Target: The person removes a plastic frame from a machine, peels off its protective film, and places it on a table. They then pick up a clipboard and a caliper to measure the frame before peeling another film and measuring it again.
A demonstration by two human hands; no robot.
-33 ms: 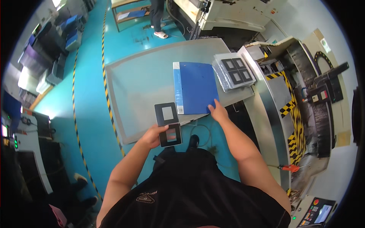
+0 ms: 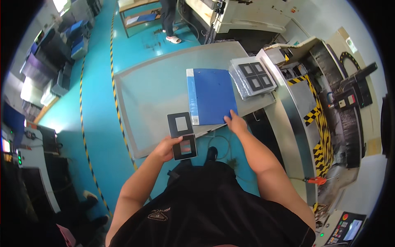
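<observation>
My left hand [image 2: 165, 149] is closed on a black panel [image 2: 176, 133] with two square windows, held over the near edge of the table. Through its lower window some of my fingers show. A blue folder [image 2: 214, 96] with a pale blue spine lies flat on the table. At the folder's near right corner, my right hand [image 2: 236, 123] pinches the edge between thumb and fingers. Just right of the folder sits a stack of clear plastic sleeves [image 2: 238, 84], with several black window frames [image 2: 256, 76] on top.
The grey table [image 2: 152, 90] stands before me. On the right is a machine with striped tape [image 2: 321, 144] and an orange-handled tool [image 2: 316, 180]. A control panel [image 2: 343, 226] is at lower right. Another person's legs [image 2: 168, 18] show at the far side, beside a wooden shelf [image 2: 138, 18].
The blue folder has shifted very slightly toward me, with my right hand at its corner. My left hand keeps hold of the black panel in nearly the same place.
</observation>
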